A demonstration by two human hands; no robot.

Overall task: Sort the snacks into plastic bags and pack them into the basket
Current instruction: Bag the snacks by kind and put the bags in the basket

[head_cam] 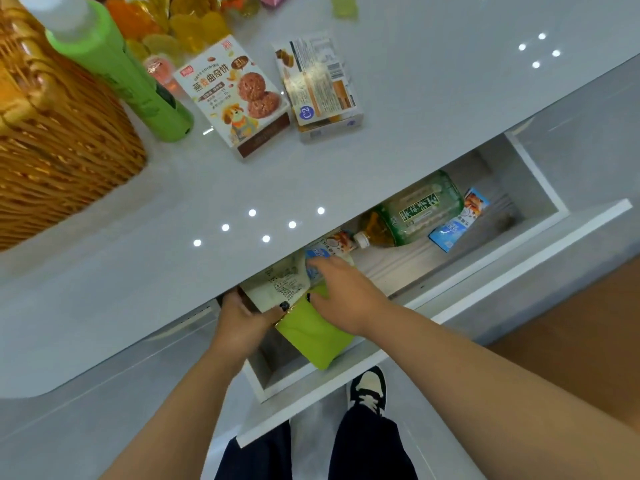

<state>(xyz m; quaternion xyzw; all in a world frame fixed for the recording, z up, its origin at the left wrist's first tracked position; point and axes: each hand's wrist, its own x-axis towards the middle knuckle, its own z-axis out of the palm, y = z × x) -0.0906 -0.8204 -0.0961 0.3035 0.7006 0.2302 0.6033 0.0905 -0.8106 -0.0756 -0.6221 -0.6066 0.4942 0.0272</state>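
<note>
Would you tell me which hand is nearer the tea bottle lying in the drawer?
Right. The right hand reaches in just short of the tea bottle; the left hand sits farther away.

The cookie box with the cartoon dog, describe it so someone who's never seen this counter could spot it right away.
Start at the wicker basket on the left of the grey counter; a tall green bottle stands beside it. Just right of that bottle lies the cookie box, flat and face up. Unlike the neighbouring box showing its printed back, it shows brown cookies and a cartoon dog.

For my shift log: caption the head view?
Both hands reach into the open drawer for a green packet.
</note>
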